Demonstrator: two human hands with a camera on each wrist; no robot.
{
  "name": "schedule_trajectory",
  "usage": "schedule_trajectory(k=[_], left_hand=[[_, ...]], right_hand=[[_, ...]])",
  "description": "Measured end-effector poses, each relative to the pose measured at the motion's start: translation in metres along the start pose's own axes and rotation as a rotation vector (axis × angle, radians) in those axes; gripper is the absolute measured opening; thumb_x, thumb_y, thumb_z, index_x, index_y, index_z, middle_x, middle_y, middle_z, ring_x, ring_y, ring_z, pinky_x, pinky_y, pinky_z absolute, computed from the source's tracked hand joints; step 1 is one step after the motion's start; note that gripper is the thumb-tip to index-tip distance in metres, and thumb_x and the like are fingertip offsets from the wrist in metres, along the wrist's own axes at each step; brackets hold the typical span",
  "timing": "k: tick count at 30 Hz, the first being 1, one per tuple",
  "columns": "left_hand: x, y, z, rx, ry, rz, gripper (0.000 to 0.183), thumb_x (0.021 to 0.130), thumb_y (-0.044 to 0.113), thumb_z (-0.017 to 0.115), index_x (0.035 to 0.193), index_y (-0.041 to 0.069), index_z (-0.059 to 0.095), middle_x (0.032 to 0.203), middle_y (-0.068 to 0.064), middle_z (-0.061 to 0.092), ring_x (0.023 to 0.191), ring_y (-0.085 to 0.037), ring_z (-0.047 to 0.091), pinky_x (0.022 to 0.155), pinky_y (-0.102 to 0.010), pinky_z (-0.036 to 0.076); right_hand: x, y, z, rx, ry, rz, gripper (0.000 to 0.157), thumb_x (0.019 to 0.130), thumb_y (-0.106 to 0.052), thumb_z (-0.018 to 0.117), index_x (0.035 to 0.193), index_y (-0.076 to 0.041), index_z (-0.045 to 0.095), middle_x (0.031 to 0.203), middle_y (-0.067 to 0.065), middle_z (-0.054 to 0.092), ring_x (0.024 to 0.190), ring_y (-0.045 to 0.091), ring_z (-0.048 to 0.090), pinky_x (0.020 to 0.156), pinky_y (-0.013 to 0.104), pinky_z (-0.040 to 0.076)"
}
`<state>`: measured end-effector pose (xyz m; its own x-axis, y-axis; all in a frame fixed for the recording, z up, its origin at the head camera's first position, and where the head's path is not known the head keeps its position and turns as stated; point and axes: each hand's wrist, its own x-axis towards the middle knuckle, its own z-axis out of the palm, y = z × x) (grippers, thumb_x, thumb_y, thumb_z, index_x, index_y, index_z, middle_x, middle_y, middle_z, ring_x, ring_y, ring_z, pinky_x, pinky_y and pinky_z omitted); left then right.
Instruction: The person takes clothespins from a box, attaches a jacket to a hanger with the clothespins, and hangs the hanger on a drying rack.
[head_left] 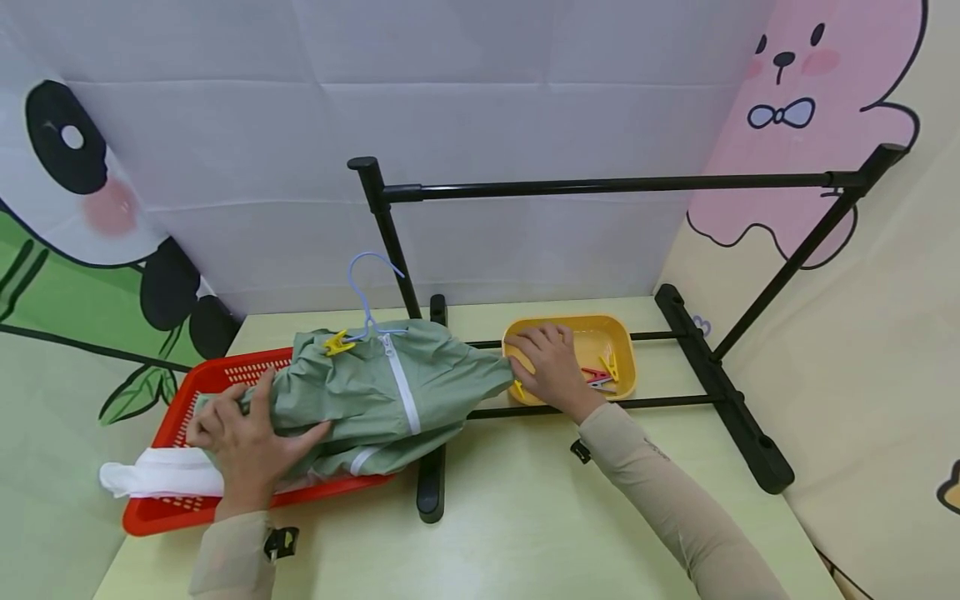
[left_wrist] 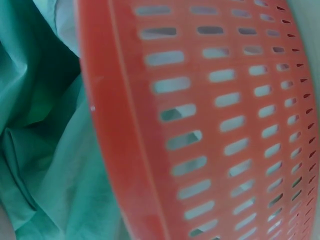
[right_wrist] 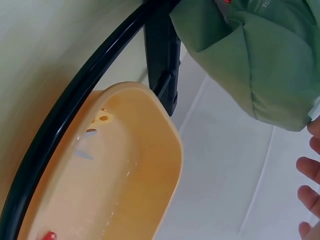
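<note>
A light green zip jacket [head_left: 450, 379] with a white zipper lies across the red basket, partly beyond its right edge. Out of its collar rises the hook of a blue hanger [head_left: 361, 287]. A yellow clothespin [head_left: 339, 342] sits at the hanger's left shoulder. My left hand [head_left: 243, 442] rests on the jacket's left side, fingers spread and thumb held well apart. At the tip of the opposite sleeve, my right hand [head_left: 553, 371] pinches the cloth between thumb and finger. In the right wrist view, that sleeve [right_wrist: 270, 85] reaches up to the fingertips.
The perforated red basket [head_left: 168, 515] has white cloth [head_left: 161, 472] over its left side. A yellow tray [head_left: 626, 354] holds several coloured clothespins below my right hand. A black rack [head_left: 615, 185] stands on the table, its lower bars passing near the tray.
</note>
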<state>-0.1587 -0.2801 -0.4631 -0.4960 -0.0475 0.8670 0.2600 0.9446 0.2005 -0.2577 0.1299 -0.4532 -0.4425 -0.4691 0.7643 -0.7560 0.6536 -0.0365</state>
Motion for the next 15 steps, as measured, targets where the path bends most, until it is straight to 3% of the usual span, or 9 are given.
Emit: schedule_trajectory(k=[5,15], left_hand=[[0.001,0.001,-0.001,0.003,-0.022,-0.008,0.087,0.08,0.079,0.049,0.135,0.011,0.053,0.117,-0.032,0.042,0.103,-0.05,0.032,0.083,-0.066,0.014],[0.0,0.002,-0.003,0.012,-0.031,-0.017,0.088,0.079,0.08,0.049,0.134,0.011,0.054,0.117,-0.032,0.042,0.104,-0.05,0.032,0.083,-0.067,0.015]], right_hand=[[-0.007,0.005,0.001,0.008,-0.014,0.041,0.025,0.086,-0.015,0.073,0.109,-0.006,0.072,0.104,0.011,0.068,0.095,0.03,0.054,0.084,0.053,0.033],[-0.017,0.012,0.003,0.003,0.002,0.056,0.031,0.08,-0.011,0.079,0.11,-0.006,0.072,0.102,0.011,0.067,0.093,0.032,0.055,0.082,0.054,0.033]])
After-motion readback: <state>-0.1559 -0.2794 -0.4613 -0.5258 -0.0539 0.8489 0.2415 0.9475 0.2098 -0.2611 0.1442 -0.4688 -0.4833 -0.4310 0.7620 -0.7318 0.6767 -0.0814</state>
